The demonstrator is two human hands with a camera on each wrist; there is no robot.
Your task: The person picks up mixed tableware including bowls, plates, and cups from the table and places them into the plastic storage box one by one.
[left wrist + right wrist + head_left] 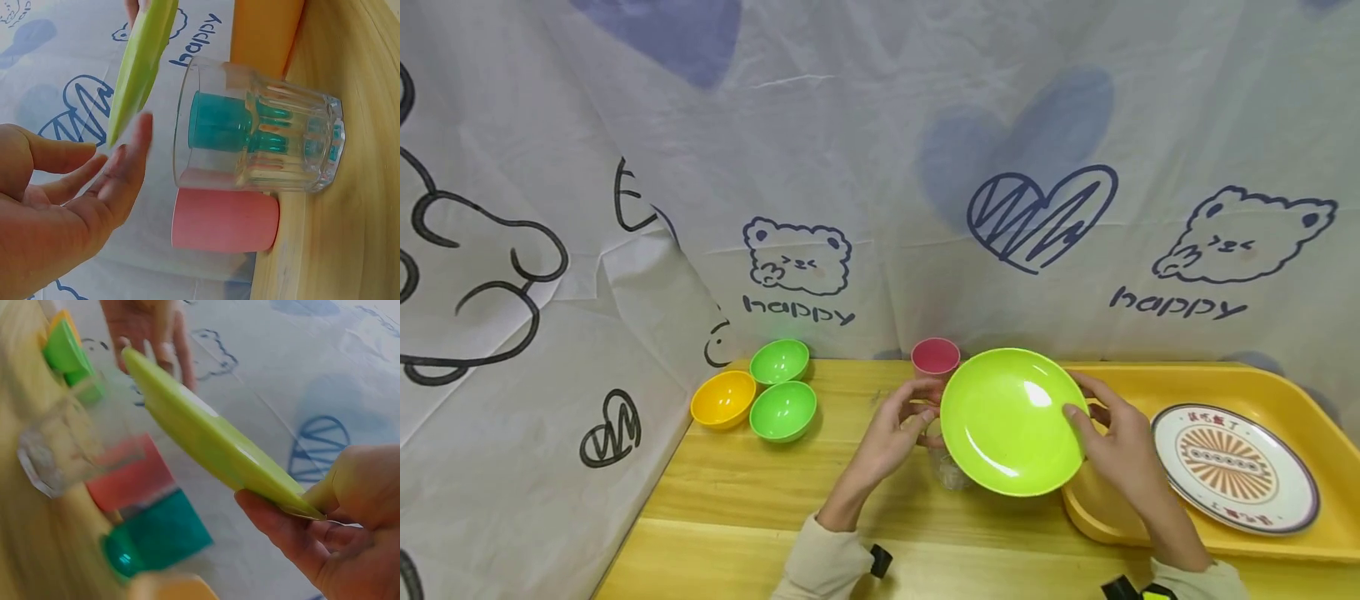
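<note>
A lime-green plate (1011,425) is held up over the table, tilted so its inner face shows in the head view. My right hand (1123,437) pinches its right rim, thumb on the face and fingers behind. At the opposite rim is my left hand (887,425), its fingers loosely bent and spread, with the fingertips right beside the edge in the left wrist view. Below and behind the plate stand a clear drinking glass (250,169), a pink cup (225,222) and a teal cup (165,531). The plate hides much of the glass in the head view.
On the left, two green bowls (782,411) and an orange bowl (724,400) stand close together. A yellow tray (1112,517) at the right bears a white patterned plate (1232,467). A printed cloth (880,167) hangs behind the wooden table (737,492).
</note>
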